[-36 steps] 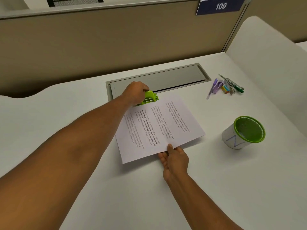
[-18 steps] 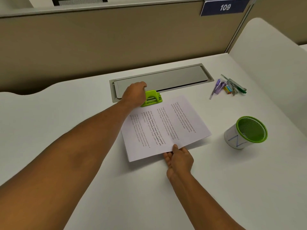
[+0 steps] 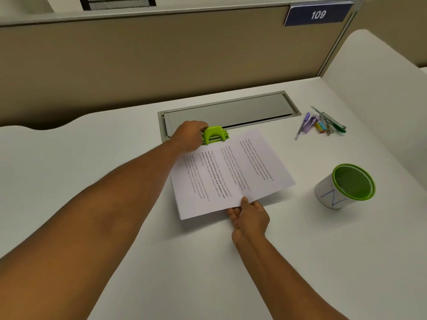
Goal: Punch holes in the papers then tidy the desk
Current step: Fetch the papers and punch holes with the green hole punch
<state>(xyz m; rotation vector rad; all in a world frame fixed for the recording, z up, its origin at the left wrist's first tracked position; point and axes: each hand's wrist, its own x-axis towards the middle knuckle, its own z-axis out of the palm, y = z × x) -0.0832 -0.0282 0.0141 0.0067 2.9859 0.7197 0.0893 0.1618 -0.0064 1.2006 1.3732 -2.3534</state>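
Note:
A thin stack of printed white papers [image 3: 233,174] lies on the white desk [image 3: 92,181], turned slantwise. Its far edge sits in the mouth of a lime-green hole punch [image 3: 215,134]. My left hand [image 3: 190,135] grips the punch from its left side, covering part of it. My right hand [image 3: 250,219] pinches the near edge of the papers, thumb on top and fingers underneath.
A green-rimmed mesh pen cup [image 3: 346,185] stands at the right. Several pens, a purple item and an eraser [image 3: 321,122] lie at the back right. A grey cable-tray lid [image 3: 228,112] is set in the desk behind the punch, before a beige partition.
My left hand has slid off the top of the punch to its left side, so more of the green lever shows. The right hand keeps its pinch on the papers.

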